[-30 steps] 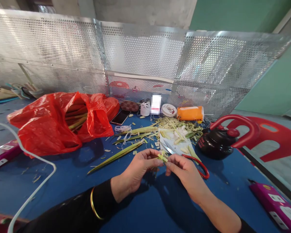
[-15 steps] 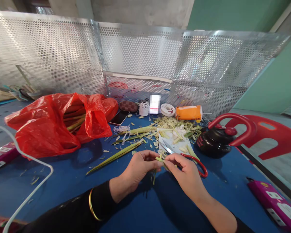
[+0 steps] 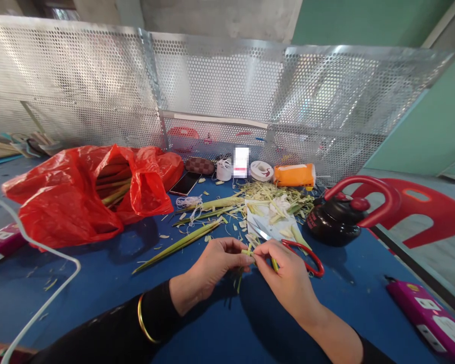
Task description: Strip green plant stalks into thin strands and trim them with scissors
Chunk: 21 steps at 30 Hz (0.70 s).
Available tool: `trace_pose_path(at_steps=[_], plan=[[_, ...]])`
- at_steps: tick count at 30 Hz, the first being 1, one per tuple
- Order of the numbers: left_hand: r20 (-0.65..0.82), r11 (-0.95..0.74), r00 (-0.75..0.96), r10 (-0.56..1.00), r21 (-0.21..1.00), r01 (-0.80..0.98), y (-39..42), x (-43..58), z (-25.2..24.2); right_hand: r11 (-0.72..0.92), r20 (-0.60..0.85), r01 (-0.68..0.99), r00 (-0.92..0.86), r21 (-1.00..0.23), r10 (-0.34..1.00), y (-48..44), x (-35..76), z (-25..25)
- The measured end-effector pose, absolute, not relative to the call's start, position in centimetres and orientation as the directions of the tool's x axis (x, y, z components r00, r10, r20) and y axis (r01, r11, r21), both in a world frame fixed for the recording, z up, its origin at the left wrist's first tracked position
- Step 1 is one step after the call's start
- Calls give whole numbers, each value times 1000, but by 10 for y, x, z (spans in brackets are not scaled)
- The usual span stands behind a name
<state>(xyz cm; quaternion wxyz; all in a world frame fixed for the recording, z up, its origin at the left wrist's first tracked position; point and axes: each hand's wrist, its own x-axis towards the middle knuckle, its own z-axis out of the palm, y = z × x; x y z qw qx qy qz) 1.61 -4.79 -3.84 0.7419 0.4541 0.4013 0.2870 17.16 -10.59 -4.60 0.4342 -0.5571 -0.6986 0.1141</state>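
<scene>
Between both hands is a small piece woven or folded from green leaf strips (image 3: 247,252). My left hand (image 3: 220,263) pinches its left side between thumb and fingers, and thin strip ends hang below. My right hand (image 3: 282,270) pinches the right side, its fingertips close to the left thumb; a yellow-green strip shows under that hand. Just beyond the right hand lie red-handled scissors (image 3: 313,258), blades pointing away to the left over a white paper sheet (image 3: 255,218). Long green leaf stalks (image 3: 178,246) rest on the blue table left of the scissors.
A red plastic bag (image 3: 68,202) holding more stalks stands at left. Leaf scraps (image 3: 275,194), white string (image 3: 189,203), a phone (image 3: 185,183), a tape roll (image 3: 261,171) and an orange packet (image 3: 294,175) lie behind. A black kettle (image 3: 333,222) and purple power strip (image 3: 430,313) are at right.
My right hand has shifted slightly left and turned, its fingertips now closer to the left thumb. A yellow-green strip shows beneath it. My left hand keeps its pinch.
</scene>
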Motion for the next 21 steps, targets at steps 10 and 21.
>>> trace_pose_path(at_steps=[10, 21], plan=[[-286, 423, 517, 807, 890, -167, -45, 11, -38, -25, -28, 296, -5, -955, 1000, -102, 178, -34], [-237, 290, 514, 825, 957, -24, -44, 14, -38, 49, 64, 559, 6, -828, 998, -102, 188, -33]])
